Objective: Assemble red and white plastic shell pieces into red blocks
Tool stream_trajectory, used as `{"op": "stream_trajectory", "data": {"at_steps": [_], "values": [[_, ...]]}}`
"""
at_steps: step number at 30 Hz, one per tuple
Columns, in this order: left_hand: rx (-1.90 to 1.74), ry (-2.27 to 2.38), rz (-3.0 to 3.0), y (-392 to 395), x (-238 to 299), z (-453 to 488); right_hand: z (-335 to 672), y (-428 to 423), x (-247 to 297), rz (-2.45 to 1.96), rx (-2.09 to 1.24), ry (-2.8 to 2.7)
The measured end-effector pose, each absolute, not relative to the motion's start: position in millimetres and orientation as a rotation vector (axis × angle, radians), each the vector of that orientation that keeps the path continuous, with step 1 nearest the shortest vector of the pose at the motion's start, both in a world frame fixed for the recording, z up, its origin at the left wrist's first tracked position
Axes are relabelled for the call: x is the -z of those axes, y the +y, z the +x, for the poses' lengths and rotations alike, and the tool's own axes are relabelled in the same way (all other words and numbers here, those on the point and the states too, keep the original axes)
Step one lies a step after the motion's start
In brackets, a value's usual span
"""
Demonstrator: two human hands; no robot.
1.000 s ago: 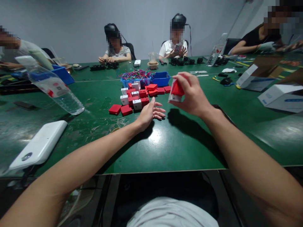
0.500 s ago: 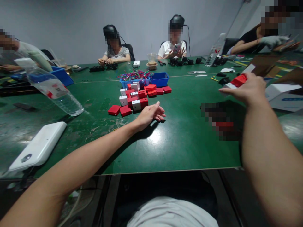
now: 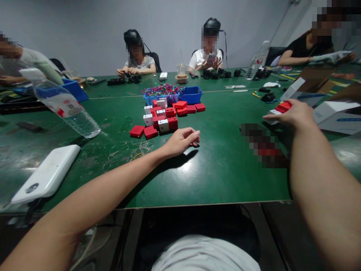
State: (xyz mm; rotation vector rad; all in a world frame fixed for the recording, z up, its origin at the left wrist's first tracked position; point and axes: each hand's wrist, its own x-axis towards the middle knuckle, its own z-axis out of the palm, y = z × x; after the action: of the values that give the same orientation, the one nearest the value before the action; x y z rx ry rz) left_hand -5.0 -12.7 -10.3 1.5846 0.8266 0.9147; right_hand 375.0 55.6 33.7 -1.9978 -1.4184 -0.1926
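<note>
My right hand (image 3: 300, 114) grips a small red-and-white block (image 3: 282, 108) above the right side of the table. Its fingers hide part of the block, so I cannot tell whether it is one piece or several. My left hand (image 3: 183, 141) is held low over the table with fingers loosely bent and no object visible in it. Just beyond it is a pile of red and white box-shaped blocks (image 3: 159, 119), some stacked, with two red ones (image 3: 143, 131) lying at the near left.
Behind the pile stand blue bins (image 3: 191, 95), one heaped with coloured wires (image 3: 162, 90). A tilted water bottle (image 3: 66, 107) and a white power bank (image 3: 46, 173) are at left. White boxes (image 3: 338, 114) stand at right. Several people sit around the table.
My right hand has lowered slightly with the red-and-white block. My left hand has shifted a little to the right and its fingers have curled more. The pile looks the same.
</note>
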Motion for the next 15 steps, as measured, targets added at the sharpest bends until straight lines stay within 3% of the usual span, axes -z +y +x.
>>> {"op": "stream_trajectory", "data": {"at_steps": [7,15], "values": [[-0.854,0.884,1.866,-18.5,9.0,-6.9,395.5,67.4,-28.1,-2.304,-0.015,-1.319],[-0.8,0.918,2.029,-23.5,4.3,-6.7,401.3,71.2,-20.1,-2.217,0.206,-1.118]]}}
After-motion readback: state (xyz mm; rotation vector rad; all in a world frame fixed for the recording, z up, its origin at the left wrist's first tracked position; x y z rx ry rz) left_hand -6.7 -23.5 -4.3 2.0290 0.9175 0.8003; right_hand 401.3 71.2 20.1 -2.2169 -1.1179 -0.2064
